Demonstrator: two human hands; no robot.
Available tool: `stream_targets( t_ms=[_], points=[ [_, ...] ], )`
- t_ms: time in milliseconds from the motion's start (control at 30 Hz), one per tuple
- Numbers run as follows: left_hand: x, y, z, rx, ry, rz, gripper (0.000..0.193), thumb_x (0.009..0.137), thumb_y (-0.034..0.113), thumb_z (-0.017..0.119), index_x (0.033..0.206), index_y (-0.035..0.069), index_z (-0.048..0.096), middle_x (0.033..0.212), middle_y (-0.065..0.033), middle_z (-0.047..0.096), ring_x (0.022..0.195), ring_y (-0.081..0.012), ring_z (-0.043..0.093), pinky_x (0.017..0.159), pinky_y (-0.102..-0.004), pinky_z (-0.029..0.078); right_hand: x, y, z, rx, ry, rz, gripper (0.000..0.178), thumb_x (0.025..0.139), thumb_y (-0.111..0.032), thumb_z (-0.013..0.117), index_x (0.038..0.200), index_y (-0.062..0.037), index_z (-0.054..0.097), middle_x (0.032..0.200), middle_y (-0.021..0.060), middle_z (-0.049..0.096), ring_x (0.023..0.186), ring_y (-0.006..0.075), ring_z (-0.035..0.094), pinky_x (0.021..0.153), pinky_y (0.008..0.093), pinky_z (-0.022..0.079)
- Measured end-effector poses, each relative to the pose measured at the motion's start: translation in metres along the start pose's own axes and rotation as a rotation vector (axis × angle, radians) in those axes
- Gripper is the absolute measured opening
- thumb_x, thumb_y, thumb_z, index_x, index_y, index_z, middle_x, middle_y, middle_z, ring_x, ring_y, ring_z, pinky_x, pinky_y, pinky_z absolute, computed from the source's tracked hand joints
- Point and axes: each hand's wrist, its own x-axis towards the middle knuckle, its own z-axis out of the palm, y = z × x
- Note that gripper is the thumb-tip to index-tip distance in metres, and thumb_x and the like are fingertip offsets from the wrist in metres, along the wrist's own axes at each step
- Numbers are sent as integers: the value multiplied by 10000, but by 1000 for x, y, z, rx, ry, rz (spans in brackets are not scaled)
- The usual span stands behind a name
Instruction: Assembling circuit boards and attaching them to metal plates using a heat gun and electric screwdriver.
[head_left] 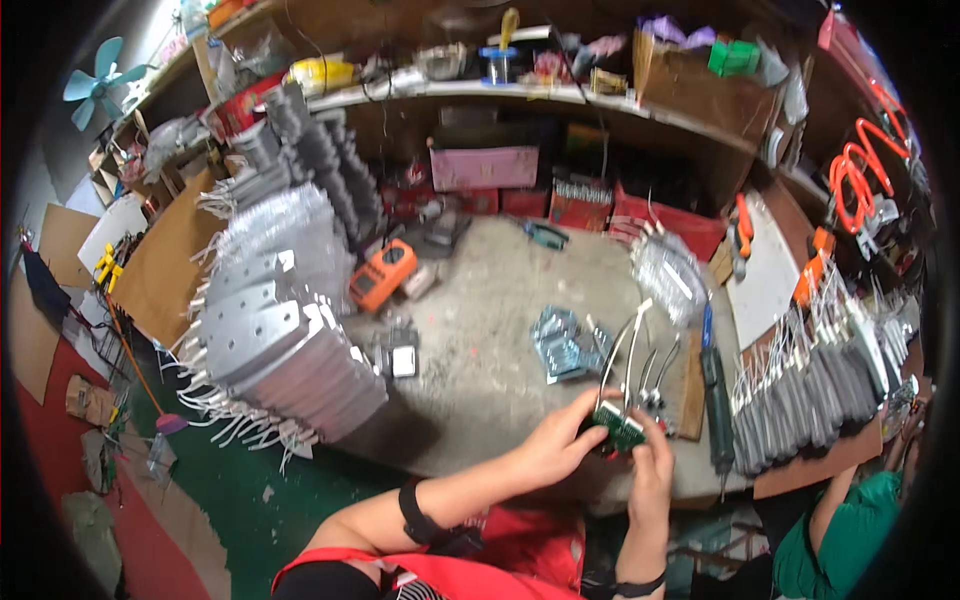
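Between my two hands, over the front edge of the bench, is a small green circuit board (622, 424) with pale wires (630, 350) rising from it. My left hand (568, 440) grips its left side with thumb and fingers. On the right side, my right hand (651, 456) has its fingers closed against the board's edge. Just beyond my hands lies a pile of small bluish, shiny parts (565, 345). Several short black leads (655, 372) rest to the right of that pile. What sits under the board is hidden by my fingers.
Stacked grey metal housings (265, 330) with white wires fill the bench's left. An orange multimeter (384, 275) and green-handled pliers (545, 235) lie farther back. A dark electric screwdriver (715, 400) and rows of grey wired parts (815, 390) stand right. Another person's green sleeve (850, 530) shows lower right.
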Motion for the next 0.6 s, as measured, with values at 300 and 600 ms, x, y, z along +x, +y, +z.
stream_targets(
  t_ms=[300, 600],
  points=[
    [-7, -1, -6, 377, 200, 88, 181, 831, 100, 672, 969, -1, 615, 864, -183, 657, 800, -312, 670, 691, -368, 518, 0, 4, 39, -106, 149, -24, 291, 915, -40, 593, 1189, 45, 549, 955, 94, 656, 890, 117, 620, 760, 264, 506],
    [-1, -15, 11, 603, 423, 332, 183, 808, 106, 685, 959, 19, 629, 862, -184, 648, 793, -373, 637, 669, -395, 509, 4, 14, 58, -215, 384, -228, 237, 938, -24, 558, 1147, 86, 531, 940, 108, 658, 837, 132, 615, 714, 277, 499]
  ],
)
